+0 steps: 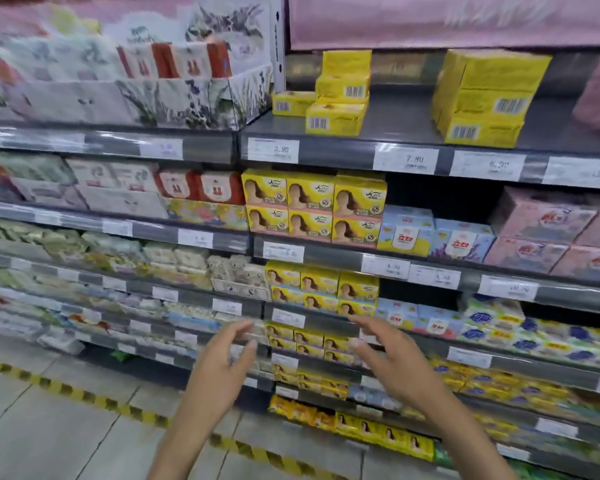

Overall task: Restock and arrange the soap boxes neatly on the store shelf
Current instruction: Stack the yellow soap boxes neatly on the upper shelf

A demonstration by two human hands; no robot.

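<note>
Yellow soap boxes (312, 207) sit stacked two high on the shelf (333, 259) at the frame's centre. Lower centre, the left hand (222, 362) and right hand (392, 358) hover before the shelves, fingers loosely spread, holding nothing.

Head view, downward, perhaps near shelves (329, 254)
</note>
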